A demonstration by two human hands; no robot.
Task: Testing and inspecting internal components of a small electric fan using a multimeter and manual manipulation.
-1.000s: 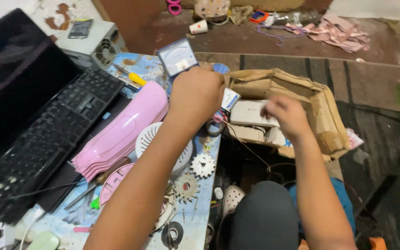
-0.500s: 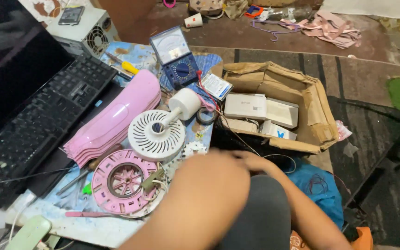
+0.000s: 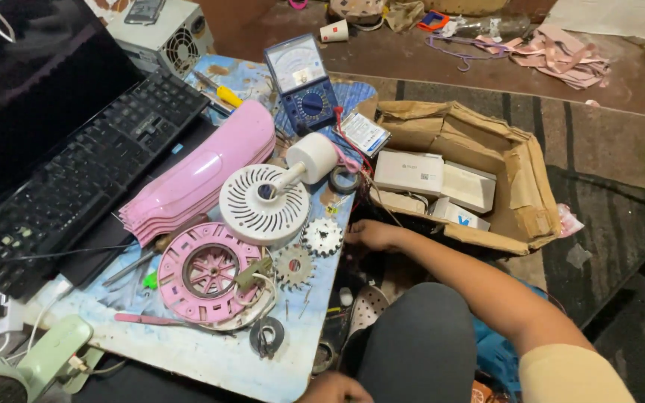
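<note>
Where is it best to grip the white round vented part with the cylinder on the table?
Probably the white cylinder, taken from above and the right: it sticks up off the vented disc, which lies flat. The right hand is nearest.

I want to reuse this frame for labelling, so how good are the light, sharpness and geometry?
Head view: warm indoor light, fairly even, no harsh glare; the table and its gears look sharp; the right hand is slightly soft; the gap below the table edge lies in deep shadow; the keyboard is dim; edges bend a little from the wide lens.
</note>
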